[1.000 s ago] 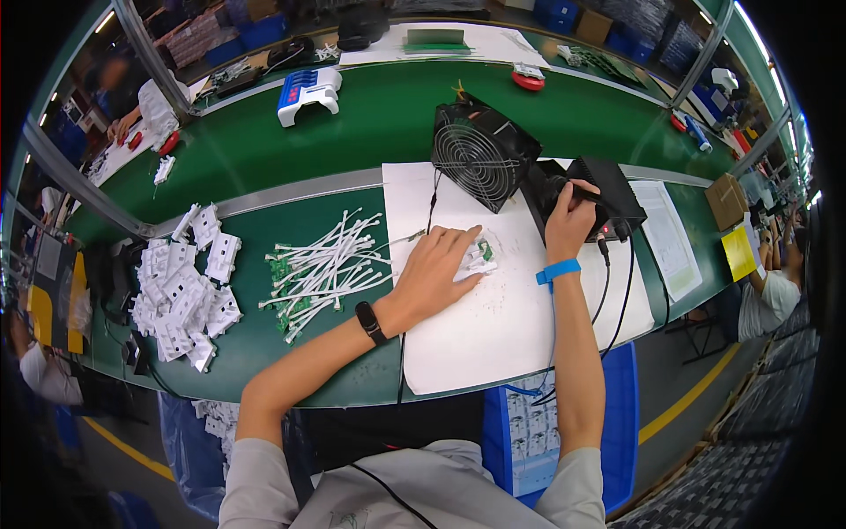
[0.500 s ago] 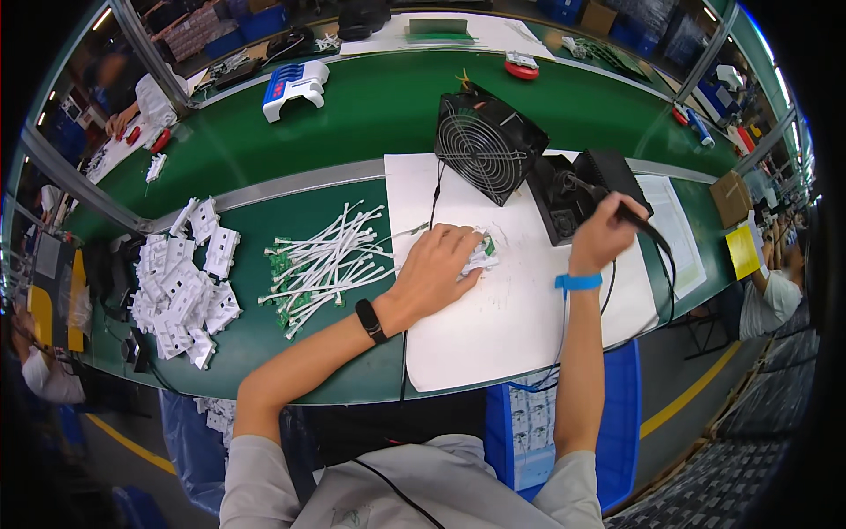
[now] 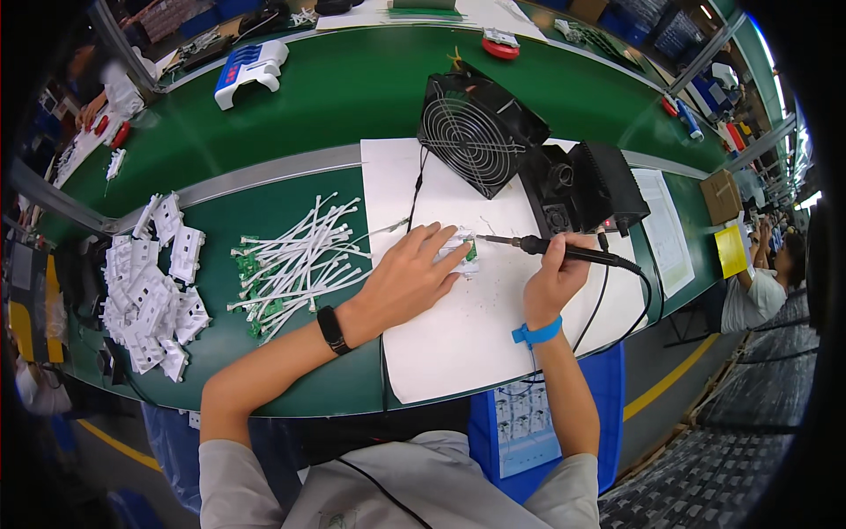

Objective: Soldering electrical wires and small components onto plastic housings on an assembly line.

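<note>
My left hand (image 3: 407,280) lies over a small white plastic housing (image 3: 462,236) with a green circuit board (image 3: 471,252) in it. Its fingers hold the housing down on the white sheet (image 3: 441,353) and partly hide it. A soldering iron (image 3: 577,252) is gripped in my right hand (image 3: 557,280), its tip pointing left at the board's edge. Whether the tip touches cannot be made out. Left of my left hand lies a pile of white cables with green boards (image 3: 295,256). Farther left is a heap of white plastic housings (image 3: 150,291).
A black fan (image 3: 476,132) stands beyond my hands. Right of it is a black soldering station (image 3: 608,189), with the iron's cord looping nearby. Printed paper (image 3: 665,229) lies at the right. Behind runs a green conveyor belt (image 3: 352,97) carrying a white-and-blue plastic cover (image 3: 251,70).
My right hand has brought the soldering iron from the station leftward and down to the green board. My left hand stays on the housing. The whole view has shifted slightly.
</note>
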A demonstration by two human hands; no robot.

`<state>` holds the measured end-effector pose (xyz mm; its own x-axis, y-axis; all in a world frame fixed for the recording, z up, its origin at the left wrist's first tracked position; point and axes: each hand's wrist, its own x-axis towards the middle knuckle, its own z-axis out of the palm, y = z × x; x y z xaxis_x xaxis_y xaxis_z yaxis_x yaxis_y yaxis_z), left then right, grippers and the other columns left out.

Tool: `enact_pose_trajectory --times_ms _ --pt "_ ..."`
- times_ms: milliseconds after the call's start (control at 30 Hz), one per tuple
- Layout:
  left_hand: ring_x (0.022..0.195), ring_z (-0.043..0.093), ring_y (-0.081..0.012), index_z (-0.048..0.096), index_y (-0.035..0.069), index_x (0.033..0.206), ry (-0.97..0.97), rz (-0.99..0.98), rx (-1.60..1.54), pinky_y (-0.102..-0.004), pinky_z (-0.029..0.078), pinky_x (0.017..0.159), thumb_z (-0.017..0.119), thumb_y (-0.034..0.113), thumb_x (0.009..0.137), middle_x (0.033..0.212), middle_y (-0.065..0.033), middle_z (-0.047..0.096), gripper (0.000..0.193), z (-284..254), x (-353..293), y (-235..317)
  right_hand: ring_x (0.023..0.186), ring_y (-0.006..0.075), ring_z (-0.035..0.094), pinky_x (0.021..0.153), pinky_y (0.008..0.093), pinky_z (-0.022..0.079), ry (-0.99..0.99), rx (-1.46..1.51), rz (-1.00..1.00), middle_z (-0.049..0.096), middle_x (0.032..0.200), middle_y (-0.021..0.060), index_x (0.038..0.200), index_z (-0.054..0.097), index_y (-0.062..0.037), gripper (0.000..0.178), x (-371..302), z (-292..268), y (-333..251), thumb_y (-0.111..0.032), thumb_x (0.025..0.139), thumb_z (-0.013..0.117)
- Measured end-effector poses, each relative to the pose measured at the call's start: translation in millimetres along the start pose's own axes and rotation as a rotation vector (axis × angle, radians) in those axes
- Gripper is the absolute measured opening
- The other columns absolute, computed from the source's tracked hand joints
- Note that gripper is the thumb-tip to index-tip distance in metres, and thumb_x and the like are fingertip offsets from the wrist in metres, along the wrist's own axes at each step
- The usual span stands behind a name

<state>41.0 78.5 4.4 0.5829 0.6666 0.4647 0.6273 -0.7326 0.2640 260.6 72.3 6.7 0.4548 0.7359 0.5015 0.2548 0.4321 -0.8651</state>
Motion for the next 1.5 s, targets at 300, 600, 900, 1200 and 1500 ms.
enact_pose_trajectory --times_ms 300,600,900,1200,1500 --pt "0.121 0.055 -0.0318 0.066 0.007 0.126 0.038 0.012 0.011 -0.0388 0.052 0.098 0.073 0.021 0.089 0.133 -0.0135 0.058 0.041 1 -2 -1 0.074 0.0069 0.044 0.068 0.0230 0.037 -0.018 0.021 0.019 0.049 0.084 0.0007 0.101 0.052 -0.0035 0.009 -3 0 -1 -0.011 0.104 0.056" --pt "0.124 0.057 -0.0316 0.066 0.010 0.129 0.032 -0.017 -0.034 -0.0390 0.053 0.098 0.075 0.018 0.087 0.135 -0.0130 0.059 0.043 2 -2 -1 0.071 0.0064 0.043 0.065 0.0231 0.036 -0.023 -0.065 0.041 0.050 0.083 0.0007 0.099 0.053 -0.0045 0.010 -1 0 -1 -0.013 0.103 0.057" --pt "0.125 0.056 -0.0320 0.065 0.009 0.130 -0.007 -0.017 -0.004 -0.0371 0.053 0.098 0.074 0.017 0.088 0.136 -0.0137 0.058 0.043 -1 0 1 0.068 0.0053 0.041 0.060 0.0216 0.034 0.000 -0.061 0.032 0.049 0.084 0.0002 0.099 0.052 -0.0059 0.009 -6 -3 2 -0.012 0.104 0.056" --pt "0.133 0.050 -0.0363 0.064 0.012 0.133 -0.197 -0.020 -0.158 -0.0435 0.044 0.112 0.070 0.017 0.093 0.141 -0.0147 0.055 0.041 -18 3 -11 0.074 0.0065 0.044 0.064 0.0228 0.038 -0.010 0.057 0.004 0.052 0.087 0.0021 0.099 0.051 -0.0048 0.005 -11 -15 -3 -0.007 0.100 0.055" --pt "0.135 0.048 -0.0368 0.064 0.013 0.134 -0.259 -0.047 -0.221 -0.0449 0.042 0.114 0.068 0.018 0.096 0.144 -0.0130 0.054 0.038 -28 9 -13 0.068 0.0051 0.042 0.060 0.0220 0.036 -0.092 0.156 0.034 0.053 0.083 0.0009 0.098 0.051 -0.0047 0.009 -13 -13 -6 -0.008 0.100 0.059"
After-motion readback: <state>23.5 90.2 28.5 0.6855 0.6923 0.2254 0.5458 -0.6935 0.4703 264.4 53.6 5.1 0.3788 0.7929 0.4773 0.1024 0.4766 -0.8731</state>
